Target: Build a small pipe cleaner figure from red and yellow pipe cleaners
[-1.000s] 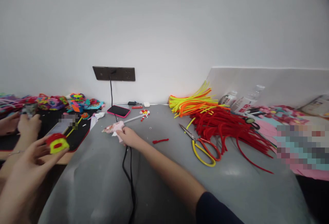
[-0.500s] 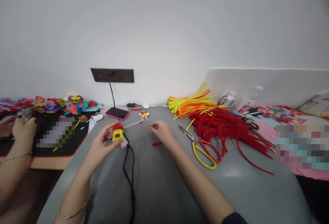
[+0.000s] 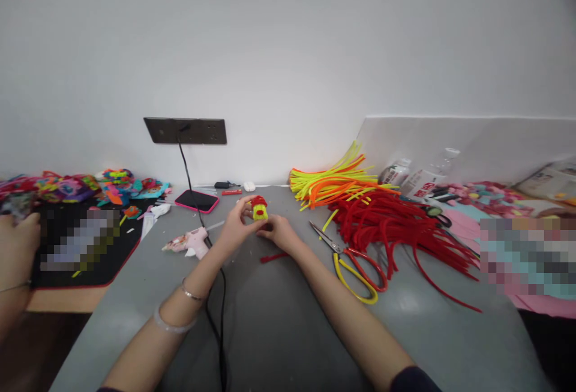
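My left hand point(image 3: 238, 224) grips a small red-and-yellow pipe-cleaner figure point(image 3: 260, 210) between thumb and fingers, raised over the grey table point(image 3: 270, 320). Close against its lower right side is my right hand point(image 3: 279, 235), fingers pinched together; what they hold, if anything, is too small to make out. Beneath the right wrist lies a short red pipe-cleaner piece point(image 3: 272, 257). A pale pink glue gun point(image 3: 191, 243) with a clear glue stick rests left of my left hand. To the right, scissors point(image 3: 344, 254) with one yellow and one orange-red handle lie part open.
Yellow and orange pipe cleaners point(image 3: 328, 185) and a heap of red ones point(image 3: 382, 224) fill the right side. A phone point(image 3: 197, 201) lies at the back left. A black cable point(image 3: 222, 308) crosses the table. Another person's hand point(image 3: 20, 239) is at far left.
My left hand has carried the figure rightward and up, beside my right hand. The glue gun, mostly hidden before, now shows. My right hand stays pinched, with little movement.
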Demonstrator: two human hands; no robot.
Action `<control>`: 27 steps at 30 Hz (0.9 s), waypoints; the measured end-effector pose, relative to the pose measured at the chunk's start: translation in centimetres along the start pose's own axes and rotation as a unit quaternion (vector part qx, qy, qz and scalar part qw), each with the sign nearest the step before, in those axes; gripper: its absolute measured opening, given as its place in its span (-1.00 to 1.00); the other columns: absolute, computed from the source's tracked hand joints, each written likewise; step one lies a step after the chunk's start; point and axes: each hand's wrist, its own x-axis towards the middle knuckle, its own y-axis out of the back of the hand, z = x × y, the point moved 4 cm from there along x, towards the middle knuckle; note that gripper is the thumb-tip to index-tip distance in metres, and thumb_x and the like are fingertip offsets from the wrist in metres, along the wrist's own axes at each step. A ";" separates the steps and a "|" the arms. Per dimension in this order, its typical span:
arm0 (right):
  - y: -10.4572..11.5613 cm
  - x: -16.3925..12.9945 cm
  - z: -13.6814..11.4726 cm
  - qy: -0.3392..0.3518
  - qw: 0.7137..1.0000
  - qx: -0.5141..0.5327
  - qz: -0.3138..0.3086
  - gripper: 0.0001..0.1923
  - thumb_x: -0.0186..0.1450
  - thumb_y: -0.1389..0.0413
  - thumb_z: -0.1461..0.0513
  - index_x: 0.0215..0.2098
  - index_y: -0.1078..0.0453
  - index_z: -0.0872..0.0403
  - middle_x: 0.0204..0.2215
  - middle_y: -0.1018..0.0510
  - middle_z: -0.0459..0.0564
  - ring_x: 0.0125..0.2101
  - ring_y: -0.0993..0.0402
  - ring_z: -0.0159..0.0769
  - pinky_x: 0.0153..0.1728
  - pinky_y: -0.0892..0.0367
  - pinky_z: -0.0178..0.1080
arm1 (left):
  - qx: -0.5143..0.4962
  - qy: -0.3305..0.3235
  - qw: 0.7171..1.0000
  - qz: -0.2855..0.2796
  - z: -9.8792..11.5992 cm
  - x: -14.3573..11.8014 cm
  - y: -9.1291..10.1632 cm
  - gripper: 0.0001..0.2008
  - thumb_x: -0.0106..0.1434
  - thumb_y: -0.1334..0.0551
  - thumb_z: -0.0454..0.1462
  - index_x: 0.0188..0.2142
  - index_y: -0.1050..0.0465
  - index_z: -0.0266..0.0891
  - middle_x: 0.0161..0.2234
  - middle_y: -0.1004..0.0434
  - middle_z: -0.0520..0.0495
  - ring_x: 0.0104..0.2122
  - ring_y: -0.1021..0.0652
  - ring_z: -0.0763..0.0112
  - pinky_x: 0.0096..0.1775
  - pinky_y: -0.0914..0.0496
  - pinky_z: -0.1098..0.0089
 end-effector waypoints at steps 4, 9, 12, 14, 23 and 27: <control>1.5 -0.4 1.2 -0.009 0.996 0.078 0.031 -0.94 0.05 -0.25 0.35 -0.47 -0.51 0.10 -0.53 -0.53 -0.09 -0.52 -0.36 -0.36 -0.42 -0.25 -0.30 | -0.009 0.000 0.999 0.034 -1.9 0.9 -1.4 -0.40 0.07 -0.36 -0.23 0.10 -0.28 -0.23 -0.14 -0.57 -0.15 -0.26 -0.55 0.30 -0.41 -0.29 0.42; 4.3 -0.7 2.9 -0.088 0.938 0.315 0.117 -0.76 -0.03 -0.32 0.14 -0.45 -0.44 0.08 -0.58 -0.54 -0.10 -0.55 -0.46 -0.31 -0.45 -0.36 -0.25 | 0.018 -0.009 0.999 0.033 -3.1 0.6 -2.0 -0.41 0.08 -0.36 -0.26 0.10 -0.28 -0.19 -0.07 -0.55 -0.14 -0.24 -0.54 0.30 -0.35 -0.29 0.38; 5.5 -1.0 2.7 -0.110 0.897 0.401 0.151 -0.63 -0.11 -0.38 0.08 -0.42 -0.44 0.09 -0.56 -0.56 -0.10 -0.53 -0.51 -0.31 -0.44 -0.41 -0.26 | 0.041 -0.014 0.999 0.017 -3.2 0.2 -2.3 -0.42 0.08 -0.35 -0.26 0.10 -0.28 -0.16 -0.04 -0.54 -0.13 -0.22 -0.54 0.28 -0.31 -0.32 0.35; 5.9 -1.3 2.2 -0.125 0.880 0.432 0.156 -0.63 -0.12 -0.39 0.08 -0.43 -0.45 0.09 -0.54 -0.58 -0.08 -0.50 -0.54 -0.32 -0.40 -0.43 -0.27 | 0.054 -0.017 0.998 0.005 -3.2 0.1 -2.5 -0.42 0.08 -0.35 -0.27 0.10 -0.28 -0.16 -0.03 -0.53 -0.13 -0.20 -0.54 0.27 -0.28 -0.34 0.34; 6.2 -1.7 0.7 -0.105 0.886 0.417 0.172 -0.71 -0.05 -0.35 0.08 -0.44 -0.52 0.09 -0.57 -0.58 -0.06 -0.52 -0.51 -0.31 -0.44 -0.42 -0.24 | 0.071 -0.024 0.997 0.007 -2.7 0.0 -2.4 -0.43 0.09 -0.34 -0.28 0.10 -0.28 -0.14 0.00 -0.52 -0.13 -0.19 -0.55 0.26 -0.27 -0.35 0.34; 6.0 -1.7 0.0 -0.080 0.892 0.413 0.167 -0.72 -0.07 -0.37 0.10 -0.45 -0.51 0.07 -0.56 -0.57 -0.08 -0.52 -0.48 -0.32 -0.41 -0.42 -0.22 | 0.066 -0.024 0.998 0.001 -2.5 -0.2 -2.4 -0.43 0.10 -0.33 -0.29 0.11 -0.27 -0.15 0.00 -0.52 -0.12 -0.19 -0.53 0.28 -0.25 -0.35 0.34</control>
